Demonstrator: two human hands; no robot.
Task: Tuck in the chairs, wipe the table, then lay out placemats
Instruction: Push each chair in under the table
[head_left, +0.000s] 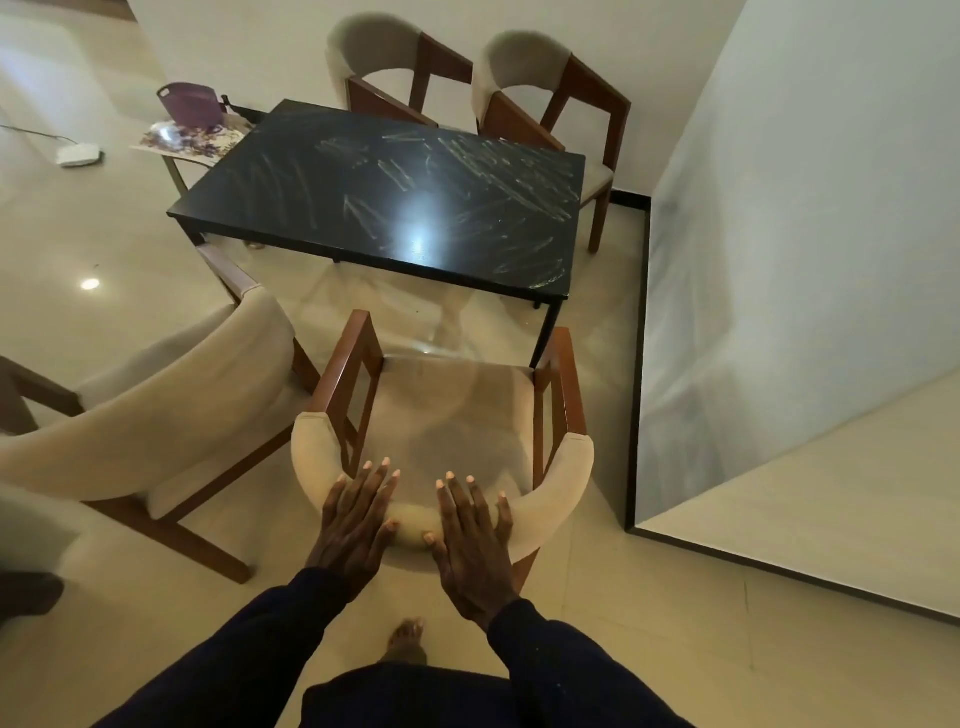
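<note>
Pressed left hand (358, 525) and right hand (475, 545) flat, fingers straight, atop chair (452, 410) backrest, apparently for pushing toward surface (363, 208) beyond chair.

left hand (356, 522) | right hand (475, 540) | flat on chair (563, 475) backrest | table (291, 192) smeared

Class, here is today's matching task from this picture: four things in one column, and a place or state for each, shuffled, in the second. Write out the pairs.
Things
1. table
2. near chair
3. purple basket
4. white box

Places and states
A. lies on the floor, with a cable attached
B. stands on a floral sheet
C. dark top marked with pale scribbles
D. backrest under the left hand and right hand

Pairs: 1-C, 2-D, 3-B, 4-A
</note>
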